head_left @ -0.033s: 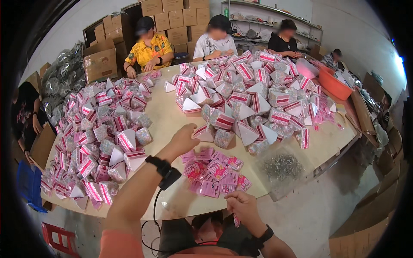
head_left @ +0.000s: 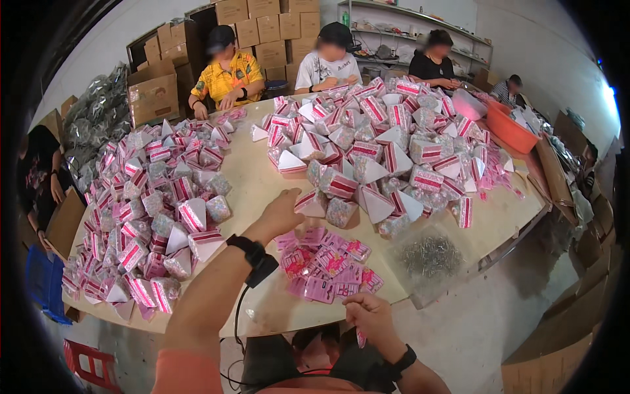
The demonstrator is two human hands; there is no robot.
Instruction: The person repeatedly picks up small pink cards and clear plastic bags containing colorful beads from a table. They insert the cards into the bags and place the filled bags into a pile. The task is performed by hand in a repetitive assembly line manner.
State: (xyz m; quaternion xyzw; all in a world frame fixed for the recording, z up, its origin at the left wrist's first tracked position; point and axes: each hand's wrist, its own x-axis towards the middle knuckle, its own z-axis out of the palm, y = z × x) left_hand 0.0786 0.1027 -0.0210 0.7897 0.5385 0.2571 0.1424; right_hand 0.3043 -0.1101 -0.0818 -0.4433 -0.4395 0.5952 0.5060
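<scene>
My left hand (head_left: pixel 282 211) reaches out over the table, its fingers closed at the near-left edge of a cake-slice-shaped package (head_left: pixel 312 204). That package lies at the near edge of a large heap of similar pink-and-white wedges with sparkly sides. Close to the table's front edge, my right hand (head_left: pixel 369 318) is closed around a pink card (head_left: pixel 361 338), which mostly hides in the fingers. Between my hands lies a loose pile of pink printed cards (head_left: pixel 328 266). A clear tray (head_left: pixel 408 289) of small metal pins (head_left: pixel 430 256) sits right of the cards.
A second heap of wedge packages (head_left: pixel 147 217) covers the table's left side. Several people sit or stand around the table. An orange basin (head_left: pixel 510 128) stands at the far right. Cardboard boxes (head_left: pixel 269 29) are stacked behind, and a blue crate (head_left: pixel 46 285) is at left.
My left wrist and forearm have shifted slightly to the right, with the fingers still at the same package. My right hand stays in place.
</scene>
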